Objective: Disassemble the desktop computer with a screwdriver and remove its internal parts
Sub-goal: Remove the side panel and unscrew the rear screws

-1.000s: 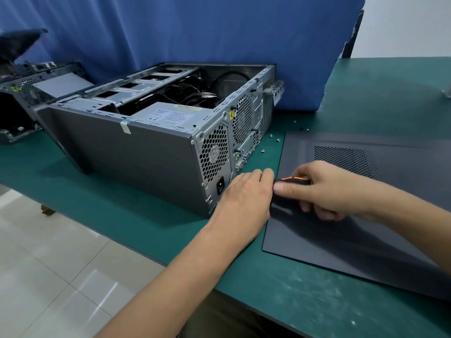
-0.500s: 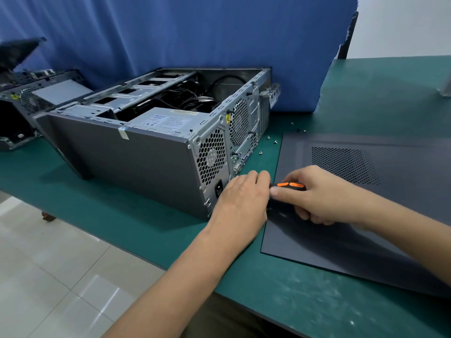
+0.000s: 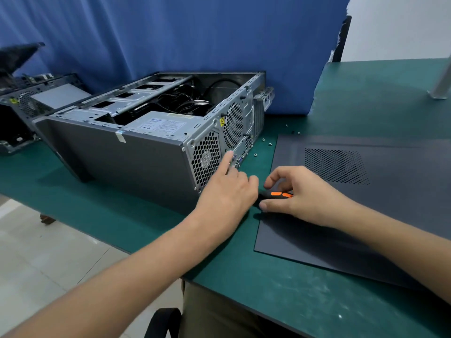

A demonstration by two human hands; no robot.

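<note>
Where my right hand lies: over the near-left corner of the side panel, fingers curled, thumb and fingertips pinching the handle of the screwdriver.
How the screwdriver lies: roughly level, black handle with orange insets, pointing left towards the computer case; I cannot see its shaft or tip, which are hidden behind my left hand.
Left hand: just beside the right, almost touching it; holds nothing. The index finger is stretched out, its tip touching the rear panel of the case near the ports; the other fingers are loosely bent.
Computer case: lying on its side on the table, open face upward, rear end towards me and to the right.
Rear panel, detail: two round perforated grilles, the nearer over the power supply, the farther over a fan; a yellow warning sticker sits between them.
Interior: the power supply with its printed label fills the near corner; black cables lie tangled behind it; a metal drive cage spans the left side.
Side panel, detail: dark, flat on the table to the right of the case, with a patch of perforated vent holes.
Loose screws: several, scattered on the table between the case and the side panel.
Table: covered in green.
Background: a blue curtain behind the case; a second opened computer at far left.
</note>
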